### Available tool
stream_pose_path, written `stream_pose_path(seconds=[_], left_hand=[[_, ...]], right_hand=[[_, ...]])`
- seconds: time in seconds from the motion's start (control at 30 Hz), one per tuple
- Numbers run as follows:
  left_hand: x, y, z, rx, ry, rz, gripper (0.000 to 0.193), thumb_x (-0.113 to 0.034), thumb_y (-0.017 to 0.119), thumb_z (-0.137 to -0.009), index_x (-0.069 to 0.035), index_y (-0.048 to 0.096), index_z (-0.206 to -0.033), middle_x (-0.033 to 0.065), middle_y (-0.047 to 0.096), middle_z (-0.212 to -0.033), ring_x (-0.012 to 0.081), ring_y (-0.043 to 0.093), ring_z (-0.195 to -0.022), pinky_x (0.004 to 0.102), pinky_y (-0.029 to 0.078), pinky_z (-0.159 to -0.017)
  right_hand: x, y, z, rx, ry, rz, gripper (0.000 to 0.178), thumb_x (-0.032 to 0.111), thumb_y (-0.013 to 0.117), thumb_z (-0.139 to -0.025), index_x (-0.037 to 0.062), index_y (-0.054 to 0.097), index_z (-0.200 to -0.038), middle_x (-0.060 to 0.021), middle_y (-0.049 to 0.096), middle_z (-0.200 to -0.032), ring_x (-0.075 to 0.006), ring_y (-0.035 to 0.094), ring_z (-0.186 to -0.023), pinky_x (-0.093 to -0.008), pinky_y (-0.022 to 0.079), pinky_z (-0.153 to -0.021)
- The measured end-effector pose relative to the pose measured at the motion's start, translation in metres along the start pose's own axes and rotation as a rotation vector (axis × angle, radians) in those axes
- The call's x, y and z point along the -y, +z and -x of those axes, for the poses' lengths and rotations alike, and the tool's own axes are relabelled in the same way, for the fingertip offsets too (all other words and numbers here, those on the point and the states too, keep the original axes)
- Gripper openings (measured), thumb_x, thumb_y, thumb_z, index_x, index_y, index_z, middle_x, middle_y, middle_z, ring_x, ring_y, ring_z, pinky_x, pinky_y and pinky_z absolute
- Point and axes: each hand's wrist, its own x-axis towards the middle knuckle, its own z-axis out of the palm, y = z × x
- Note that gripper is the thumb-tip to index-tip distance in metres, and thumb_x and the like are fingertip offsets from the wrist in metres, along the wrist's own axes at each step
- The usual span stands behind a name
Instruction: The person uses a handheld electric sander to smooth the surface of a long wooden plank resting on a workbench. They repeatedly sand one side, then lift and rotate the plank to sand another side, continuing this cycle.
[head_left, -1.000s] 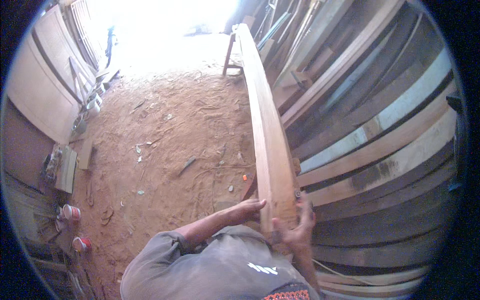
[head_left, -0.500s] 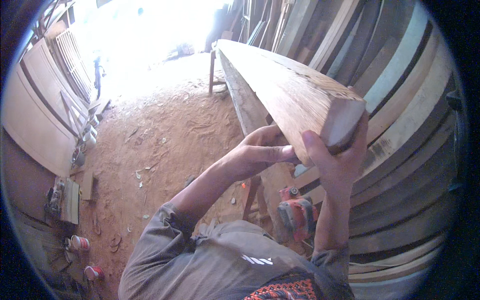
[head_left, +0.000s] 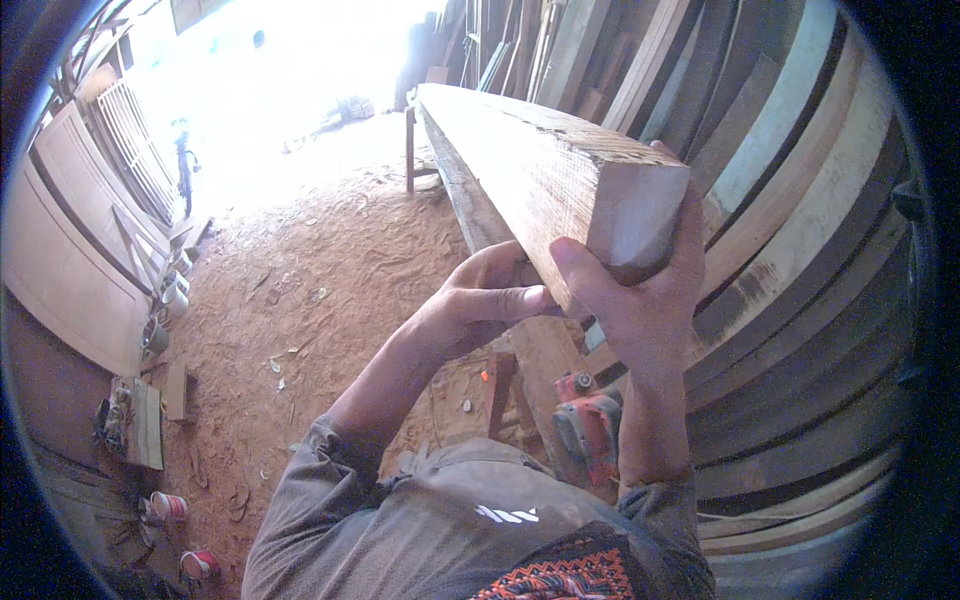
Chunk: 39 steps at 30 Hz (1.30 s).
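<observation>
A long, thick wooden beam (head_left: 540,170) runs away from me toward the bright doorway, its near end lifted at chest height and its squared end face turned to me. My left hand (head_left: 490,290) grips the beam from below on its left side, thumb along the lower edge and the other fingers hidden beneath. Round the near end wraps my right hand (head_left: 650,285), its thumb on the left face and fingertips showing past the right edge. Under the raised beam lies a supporting plank (head_left: 545,355), with a red power tool (head_left: 592,425) resting on it close to my body.
Many long boards (head_left: 780,250) lean along the right wall. A wooden trestle leg (head_left: 410,150) stands at the far end of the beam. Door panels (head_left: 85,240) lean at left, near red-and-white tins (head_left: 198,565). Wood shavings litter the brown dirt floor (head_left: 300,300).
The near end of the beam has shifted a little left and rolled, so its end face shows more fully. Both hands moved with it, still gripping.
</observation>
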Motion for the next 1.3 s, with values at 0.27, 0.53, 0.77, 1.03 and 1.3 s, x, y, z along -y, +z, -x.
stream_pose_path(seconds=[0.27,0.53,0.77,1.03,1.3], left_hand=[[0.007,-0.003,0.006,-0.006,0.031,0.001,0.089,-0.028,0.081,-0.087,0.014,0.035,-0.15,0.0252,0.055,-0.142,0.0325,0.055,-0.135,0.0469,0.04,-0.117],[0.014,-0.008,0.011,-0.058,0.052,-0.015,0.086,-0.026,0.081,-0.087,0.015,0.037,-0.148,0.0247,0.055,-0.142,0.0321,0.056,-0.133,0.0462,0.041,-0.116],[0.017,0.001,0.018,-0.09,0.075,-0.052,0.08,-0.028,0.079,-0.091,0.015,0.039,-0.146,0.0242,0.057,-0.139,0.0313,0.057,-0.131,0.0448,0.043,-0.115],[0.022,0.004,0.019,-0.15,0.053,-0.055,0.056,-0.021,0.076,-0.091,0.004,0.052,-0.136,0.0157,0.064,-0.13,0.0288,0.063,-0.123,0.0445,0.048,-0.109],[0.017,0.013,0.018,-0.137,0.021,-0.087,0.08,-0.032,0.08,-0.092,0.018,0.043,-0.141,0.025,0.06,-0.133,0.031,0.061,-0.127,0.0438,0.047,-0.112]], right_hand=[[0.007,0.002,0.004,0.056,0.037,-0.09,0.087,0.004,0.086,-0.071,-0.0037,0.041,-0.145,-0.017,0.061,-0.13,-0.0245,0.065,-0.118,-0.0359,0.056,-0.097],[0.008,0.005,0.009,0.066,0.062,-0.117,0.086,0.006,0.086,-0.072,-0.0032,0.041,-0.145,-0.0166,0.06,-0.129,-0.023,0.065,-0.116,-0.0348,0.057,-0.095],[0.005,0.004,0.013,0.028,-0.037,-0.058,0.094,0.021,0.093,-0.069,-0.0035,0.04,-0.143,-0.0171,0.066,-0.118,-0.023,0.07,-0.103,-0.0366,0.06,-0.086],[0.003,0.003,0.022,0.014,0.03,-0.043,0.096,0.02,0.093,-0.069,-0.0044,0.039,-0.144,-0.0192,0.065,-0.121,-0.025,0.07,-0.104,-0.0381,0.059,-0.087],[0.003,0.003,0.029,-0.042,0.067,-0.056,0.098,0.017,0.092,-0.07,-0.0047,0.036,-0.147,-0.0195,0.061,-0.126,-0.0261,0.066,-0.112,-0.0373,0.058,-0.092]])
